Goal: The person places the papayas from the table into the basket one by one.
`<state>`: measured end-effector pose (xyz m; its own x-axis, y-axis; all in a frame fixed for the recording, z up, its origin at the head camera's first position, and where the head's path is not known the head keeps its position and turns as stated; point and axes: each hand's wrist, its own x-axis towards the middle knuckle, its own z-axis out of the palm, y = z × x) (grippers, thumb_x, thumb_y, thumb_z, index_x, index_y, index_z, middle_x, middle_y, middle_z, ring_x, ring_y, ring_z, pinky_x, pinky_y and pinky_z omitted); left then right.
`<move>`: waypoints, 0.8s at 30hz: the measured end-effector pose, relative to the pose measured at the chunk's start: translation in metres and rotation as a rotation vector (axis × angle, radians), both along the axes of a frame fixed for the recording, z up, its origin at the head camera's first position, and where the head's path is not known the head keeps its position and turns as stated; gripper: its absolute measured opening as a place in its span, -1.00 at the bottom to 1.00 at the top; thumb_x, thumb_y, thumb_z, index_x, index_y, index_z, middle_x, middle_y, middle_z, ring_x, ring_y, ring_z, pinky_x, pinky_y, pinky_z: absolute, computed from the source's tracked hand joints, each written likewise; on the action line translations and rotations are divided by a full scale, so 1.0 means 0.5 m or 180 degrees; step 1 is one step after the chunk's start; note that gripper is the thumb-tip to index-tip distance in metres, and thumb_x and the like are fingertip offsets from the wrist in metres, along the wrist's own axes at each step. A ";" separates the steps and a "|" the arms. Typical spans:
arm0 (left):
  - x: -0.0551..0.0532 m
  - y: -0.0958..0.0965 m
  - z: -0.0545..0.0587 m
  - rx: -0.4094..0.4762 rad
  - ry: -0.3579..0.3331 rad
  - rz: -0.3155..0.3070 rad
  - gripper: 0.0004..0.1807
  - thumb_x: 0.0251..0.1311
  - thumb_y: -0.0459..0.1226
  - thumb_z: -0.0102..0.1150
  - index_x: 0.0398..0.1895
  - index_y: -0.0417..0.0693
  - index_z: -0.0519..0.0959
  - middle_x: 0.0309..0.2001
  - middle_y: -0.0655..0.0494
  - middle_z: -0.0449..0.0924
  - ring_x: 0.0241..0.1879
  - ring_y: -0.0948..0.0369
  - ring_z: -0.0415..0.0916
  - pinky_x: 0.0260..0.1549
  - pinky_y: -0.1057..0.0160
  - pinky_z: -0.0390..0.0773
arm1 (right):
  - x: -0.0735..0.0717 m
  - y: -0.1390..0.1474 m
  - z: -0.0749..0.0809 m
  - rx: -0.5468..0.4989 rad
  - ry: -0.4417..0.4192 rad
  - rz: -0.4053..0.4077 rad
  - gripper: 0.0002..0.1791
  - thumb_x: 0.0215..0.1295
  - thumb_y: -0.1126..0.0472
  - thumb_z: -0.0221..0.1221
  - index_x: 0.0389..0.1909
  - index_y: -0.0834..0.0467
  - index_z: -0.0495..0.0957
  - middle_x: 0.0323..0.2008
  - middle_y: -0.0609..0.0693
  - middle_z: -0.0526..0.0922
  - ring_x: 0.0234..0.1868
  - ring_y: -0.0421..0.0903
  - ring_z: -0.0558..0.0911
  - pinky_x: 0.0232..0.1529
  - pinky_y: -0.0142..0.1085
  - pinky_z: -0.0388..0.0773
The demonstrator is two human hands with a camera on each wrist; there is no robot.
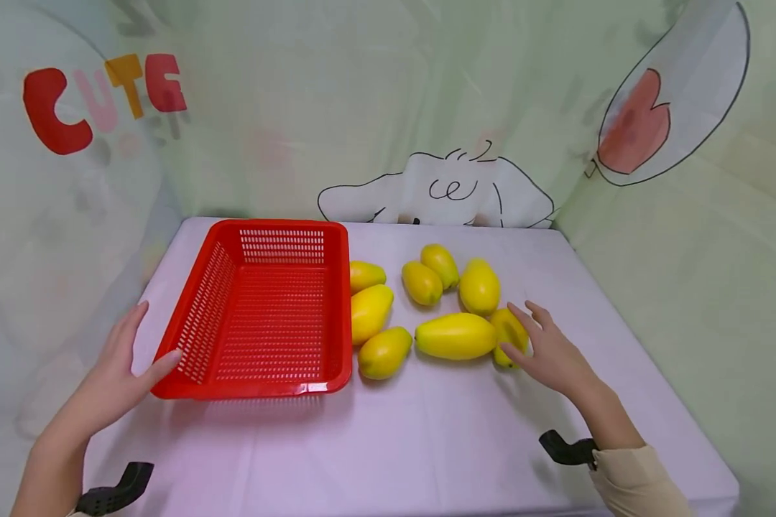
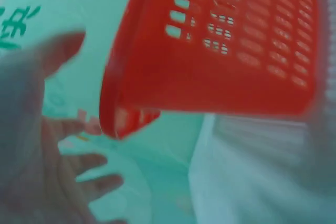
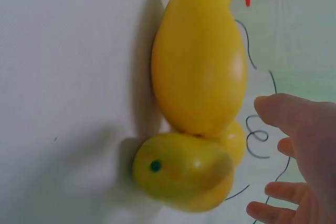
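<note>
Left hand [image 1: 108, 384] and right hand [image 1: 556, 359], bare; left wrist device [image 1: 121, 492] and right wrist device [image 1: 566, 451], black and bent; right sleeve [image 1: 640, 481], plain beige.

Soft, even light in head view here; faint shadow under the red perforated plastic basket [image 1: 271, 316], w/ a small glint on its near rim. L wrist view's dim, greenish, bare left hand [image 2: 55, 169] blurry. R wrist view's greyish, w/ soft highlights on the big smooth yellow oval fruit [image 3: 199, 61].

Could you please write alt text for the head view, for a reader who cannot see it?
A person's left hand is beside a red basket, and their right hand is by the rightmost of eight yellow fruits; neither hand grips anything. The fruits lie right of the basket on a pale table.
</note>
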<state>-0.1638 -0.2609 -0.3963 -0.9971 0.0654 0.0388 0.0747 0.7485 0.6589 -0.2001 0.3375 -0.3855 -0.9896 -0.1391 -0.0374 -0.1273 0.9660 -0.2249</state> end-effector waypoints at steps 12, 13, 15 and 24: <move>0.014 0.001 -0.063 0.0680 -0.0338 -0.0519 0.24 0.07 -0.19 0.32 0.49 0.22 -0.51 0.42 -0.22 -0.28 0.20 -0.14 0.05 -0.30 0.45 0.58 | -0.003 0.019 -0.054 -0.0350 -0.0357 -0.0046 -0.01 0.19 -0.21 0.19 0.48 0.12 -0.05 0.42 0.40 -0.16 0.30 0.44 0.18 0.07 0.38 0.32; 0.015 0.000 -0.065 0.0714 -0.0326 -0.0533 0.24 0.07 -0.20 0.32 0.49 0.25 -0.50 0.42 -0.21 -0.27 0.19 -0.12 0.06 -0.30 0.47 0.57 | -0.005 0.017 -0.059 -0.0363 -0.0376 -0.0066 0.00 0.19 -0.22 0.19 0.49 0.11 -0.07 0.42 0.40 -0.17 0.29 0.45 0.19 0.08 0.37 0.32; 0.016 -0.002 -0.069 0.0729 -0.0323 -0.0536 0.23 0.07 -0.21 0.32 0.49 0.29 -0.49 0.44 -0.18 -0.27 0.19 -0.09 0.06 -0.28 0.48 0.56 | -0.009 0.013 -0.066 -0.0388 -0.0396 -0.0104 0.02 0.18 -0.22 0.19 0.50 0.08 -0.11 0.42 0.40 -0.19 0.27 0.46 0.21 0.07 0.37 0.33; 0.008 0.003 -0.087 0.0853 -0.0297 -0.0531 0.23 0.05 -0.22 0.34 0.49 0.31 -0.45 0.45 -0.12 -0.27 0.22 -0.05 0.06 -0.23 0.49 0.54 | -0.022 -0.001 -0.093 -0.0498 -0.0190 -0.0137 -0.03 0.21 -0.05 0.24 0.48 0.11 -0.12 0.38 0.46 -0.16 0.17 0.53 0.29 0.03 0.39 0.34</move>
<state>-0.1598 -0.2596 -0.4399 -0.9736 0.2280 -0.0144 0.1118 0.5302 0.8405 -0.2110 0.3372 -0.4318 -0.9914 -0.1053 -0.0776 -0.0683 0.9229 -0.3788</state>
